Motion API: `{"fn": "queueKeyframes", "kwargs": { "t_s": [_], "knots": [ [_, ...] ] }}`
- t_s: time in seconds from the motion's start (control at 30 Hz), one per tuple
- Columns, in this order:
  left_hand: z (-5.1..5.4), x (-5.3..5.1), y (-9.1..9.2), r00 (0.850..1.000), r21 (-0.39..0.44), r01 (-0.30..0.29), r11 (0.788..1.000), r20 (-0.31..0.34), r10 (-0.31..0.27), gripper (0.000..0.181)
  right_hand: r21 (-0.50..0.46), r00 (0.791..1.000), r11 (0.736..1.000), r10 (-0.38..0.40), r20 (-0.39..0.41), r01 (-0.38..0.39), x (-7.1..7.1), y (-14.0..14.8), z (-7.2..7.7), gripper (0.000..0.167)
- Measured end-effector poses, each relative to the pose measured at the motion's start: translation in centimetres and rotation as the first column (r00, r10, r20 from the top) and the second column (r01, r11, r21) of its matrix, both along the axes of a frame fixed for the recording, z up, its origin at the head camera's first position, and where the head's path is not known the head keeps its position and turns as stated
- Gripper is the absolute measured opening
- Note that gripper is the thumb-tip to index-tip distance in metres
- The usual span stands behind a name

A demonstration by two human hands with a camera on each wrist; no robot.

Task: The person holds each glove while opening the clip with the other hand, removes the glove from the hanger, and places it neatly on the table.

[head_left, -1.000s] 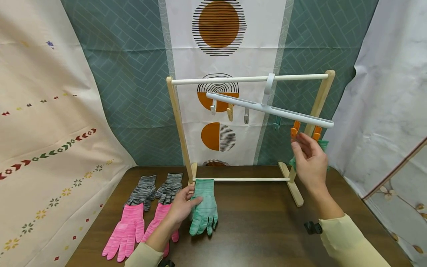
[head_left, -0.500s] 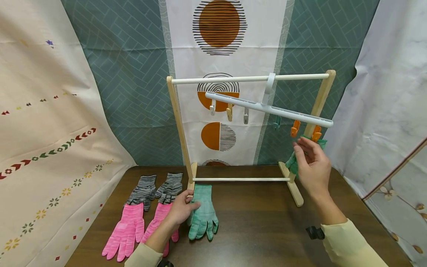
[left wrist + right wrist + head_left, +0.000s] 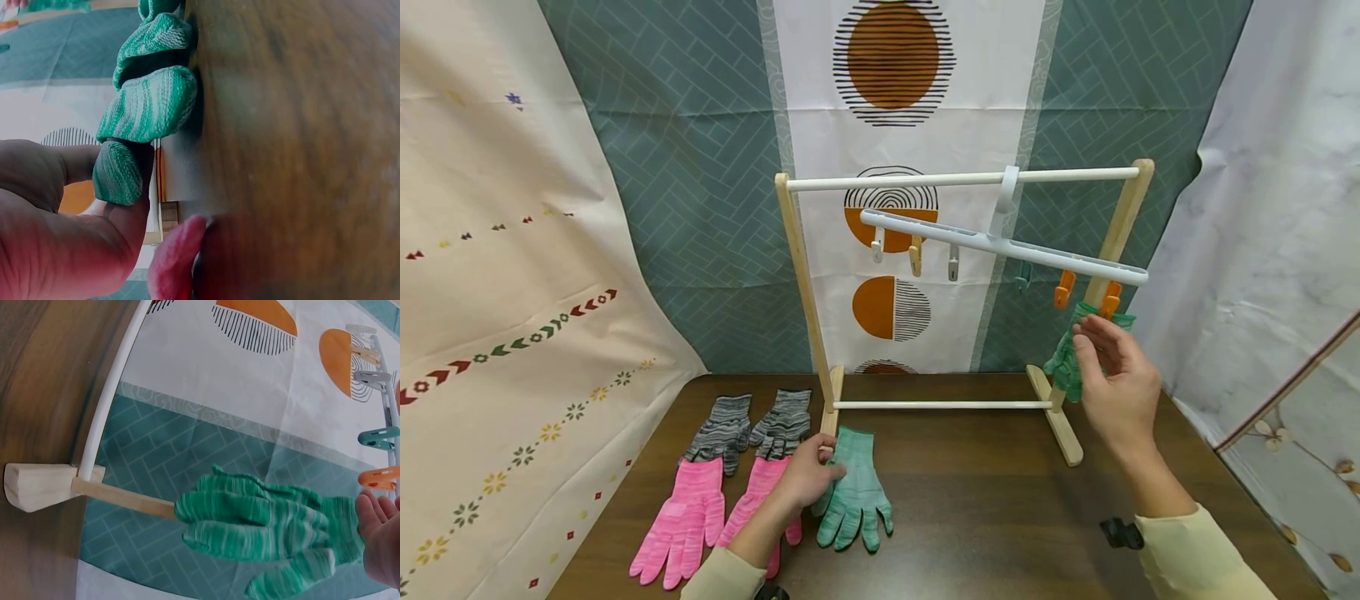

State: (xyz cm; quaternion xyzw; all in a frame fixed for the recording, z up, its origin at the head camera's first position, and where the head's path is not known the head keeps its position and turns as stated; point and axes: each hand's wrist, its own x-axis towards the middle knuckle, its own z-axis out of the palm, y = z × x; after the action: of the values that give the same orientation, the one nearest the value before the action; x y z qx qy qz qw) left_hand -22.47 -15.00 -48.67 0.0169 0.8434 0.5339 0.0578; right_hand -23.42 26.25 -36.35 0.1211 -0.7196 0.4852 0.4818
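In the head view, my left hand (image 3: 808,477) pinches the left edge of a green knit glove (image 3: 856,492), thumb on top. The glove lies fingers toward me on the table; in the left wrist view, its thumb (image 3: 117,174) sits between my fingers. At right, a second green glove (image 3: 269,515) hangs by its cuff from the outermost orange clip (image 3: 1110,298) of a white clip hanger (image 3: 1007,246). My right hand (image 3: 1122,383) is beside that glove's cuff with loosely bent fingers, partly covering it in the head view. Whether the fingertips touch it is unclear.
The tilted hanger hooks over the top bar (image 3: 910,179) of a wooden rack, right end low. Several other clips dangle from it, including a second orange clip (image 3: 1064,289). Left on the table (image 3: 970,533) lie two pink gloves (image 3: 681,517) and two grey-black gloves (image 3: 724,425).
My right hand has moved down and right from the inner orange clip, uncovering more of the hanging glove. The table glove has shifted toward me and turned slightly beside my left hand.
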Motion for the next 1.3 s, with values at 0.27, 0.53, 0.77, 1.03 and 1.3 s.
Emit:
{"fn": "queueKeyframes", "kwargs": {
  "t_s": [0.27, 0.53, 0.77, 1.03, 1.3],
  "knots": [
    [-0.1, -0.1, -0.2, 1.000, -0.059, 0.010, 0.998, 0.008, -0.009, 0.042, 0.016, 0.999, 1.000, -0.010, -0.038, 0.010, -0.1, 1.6, -0.5, 0.032],
    [0.1, 0.4, -0.1, 1.000, -0.113, -0.004, 0.994, -0.023, 0.001, 0.041, -0.015, 0.994, 0.998, -0.056, -0.099, 0.055, 2.4, 0.2, 1.9, 0.029],
    [0.1, 0.9, -0.2, 0.995, -0.160, -0.015, 0.987, -0.095, 0.000, 0.038, -0.046, 0.983, 0.992, -0.123, -0.137, 0.118, 2.8, 0.6, 2.7, 0.027],
    [0.4, 1.4, -0.6, 0.992, -0.209, -0.037, 0.977, -0.123, 0.011, 0.041, -0.093, 0.982, 0.982, -0.174, -0.075, 0.167, 2.5, 1.9, 2.8, 0.032],
    [1.0, 1.7, -1.1, 0.986, -0.208, -0.050, 0.977, -0.164, 0.015, 0.048, -0.121, 0.987, 0.979, -0.163, 0.010, 0.163, 1.5, 3.7, 2.3, 0.036]
  ]
}}
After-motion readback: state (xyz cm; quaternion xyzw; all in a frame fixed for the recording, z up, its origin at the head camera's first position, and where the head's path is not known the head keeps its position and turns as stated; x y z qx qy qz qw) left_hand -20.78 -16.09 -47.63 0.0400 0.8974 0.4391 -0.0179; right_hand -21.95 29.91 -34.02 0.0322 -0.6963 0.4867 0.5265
